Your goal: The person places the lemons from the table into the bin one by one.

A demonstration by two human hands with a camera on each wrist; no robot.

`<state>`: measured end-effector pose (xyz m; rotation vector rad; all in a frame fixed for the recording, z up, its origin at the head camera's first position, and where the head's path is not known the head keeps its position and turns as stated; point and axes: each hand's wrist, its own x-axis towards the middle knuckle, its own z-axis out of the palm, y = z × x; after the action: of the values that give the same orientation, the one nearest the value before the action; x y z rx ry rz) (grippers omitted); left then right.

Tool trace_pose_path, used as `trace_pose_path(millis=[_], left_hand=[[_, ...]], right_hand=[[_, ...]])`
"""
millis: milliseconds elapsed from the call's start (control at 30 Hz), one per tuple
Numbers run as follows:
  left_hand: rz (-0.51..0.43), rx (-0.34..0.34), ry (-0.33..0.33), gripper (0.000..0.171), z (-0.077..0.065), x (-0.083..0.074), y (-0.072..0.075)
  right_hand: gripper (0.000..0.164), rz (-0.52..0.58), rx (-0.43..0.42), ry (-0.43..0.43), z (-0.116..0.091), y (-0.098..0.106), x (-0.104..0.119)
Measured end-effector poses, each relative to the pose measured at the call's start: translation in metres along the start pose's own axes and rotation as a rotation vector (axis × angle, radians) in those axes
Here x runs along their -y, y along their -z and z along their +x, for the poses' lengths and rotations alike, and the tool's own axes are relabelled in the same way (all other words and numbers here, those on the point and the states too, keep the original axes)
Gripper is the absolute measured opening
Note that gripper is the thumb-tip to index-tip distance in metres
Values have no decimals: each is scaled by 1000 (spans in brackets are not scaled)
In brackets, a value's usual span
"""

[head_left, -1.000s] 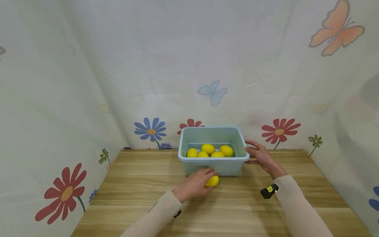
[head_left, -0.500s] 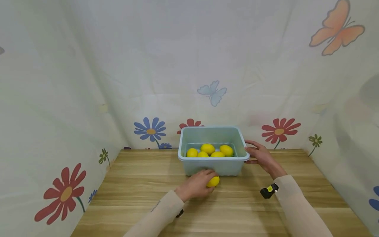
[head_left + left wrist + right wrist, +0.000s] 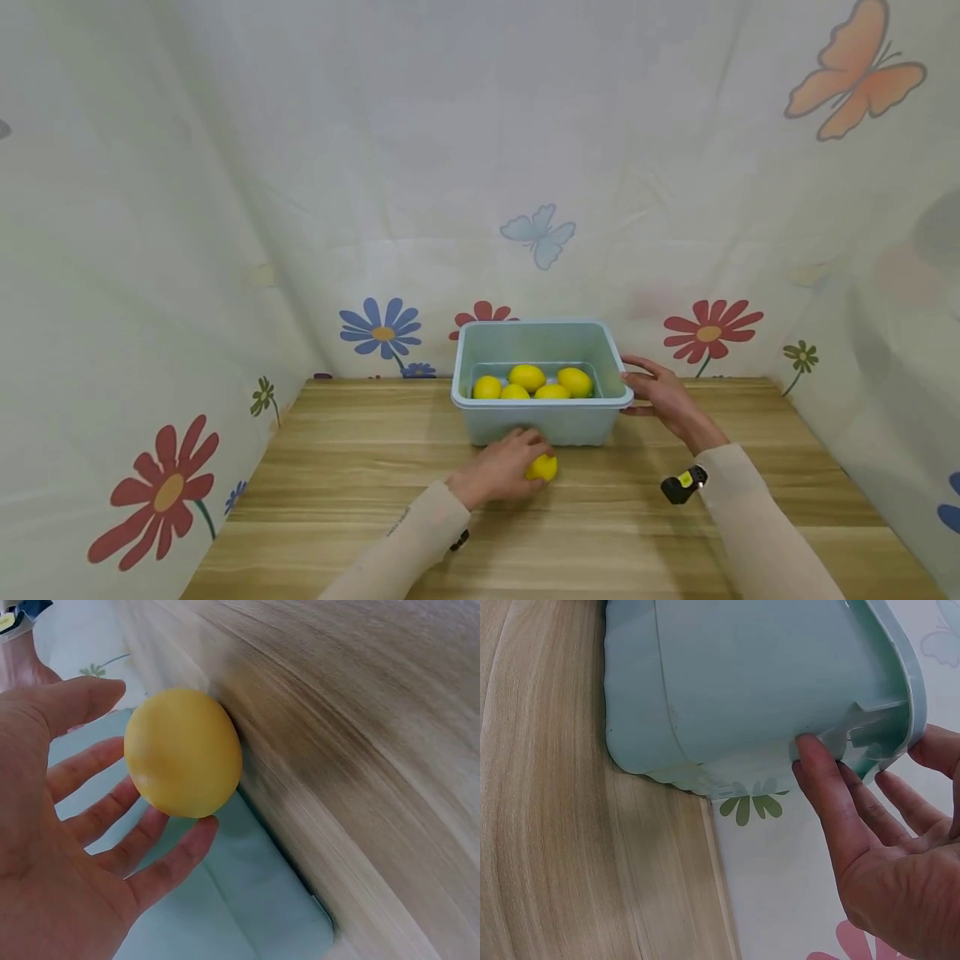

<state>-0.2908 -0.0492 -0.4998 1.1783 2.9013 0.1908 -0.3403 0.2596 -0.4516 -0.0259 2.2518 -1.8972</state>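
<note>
My left hand (image 3: pixel 504 468) has its fingers bent round a yellow lemon (image 3: pixel 543 468) low over the table, just in front of a pale blue-green plastic bin (image 3: pixel 540 423). In the left wrist view, the fingertips meet the far side of the lemon (image 3: pixel 184 754), while the thumb reaches along its near side. My right hand (image 3: pixel 663 396) holds the bin's right end by the rim. From the right wrist, the thumb shows at the rim and the fingers lie beneath it against the wall of the bin (image 3: pixel 735 697). Several more lemons (image 3: pixel 527 378) lie on the bin's floor.
The wood-grain table (image 3: pixel 360 450) runs back to a pale cloth backdrop (image 3: pixel 420 208) printed with flowers and butterflies, which also rises along both sides. The bin stands near the table's back edge. A small black device (image 3: pixel 682 485) is strapped to the right wrist.
My left hand and the lemon have shifted slightly toward me and to the right, a little away from the bin's front. The right hand and bin stay put.
</note>
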Motion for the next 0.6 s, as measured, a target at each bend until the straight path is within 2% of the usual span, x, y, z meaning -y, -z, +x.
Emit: trace_pose_path(millis=[233, 600], left_hand=[[-10, 27, 15, 48, 1, -2, -2], [-61, 65, 16, 43, 2, -3, -6]], right_hand=[[64, 7, 2, -7, 0, -1, 1], [65, 11, 0, 2, 1, 0, -3]])
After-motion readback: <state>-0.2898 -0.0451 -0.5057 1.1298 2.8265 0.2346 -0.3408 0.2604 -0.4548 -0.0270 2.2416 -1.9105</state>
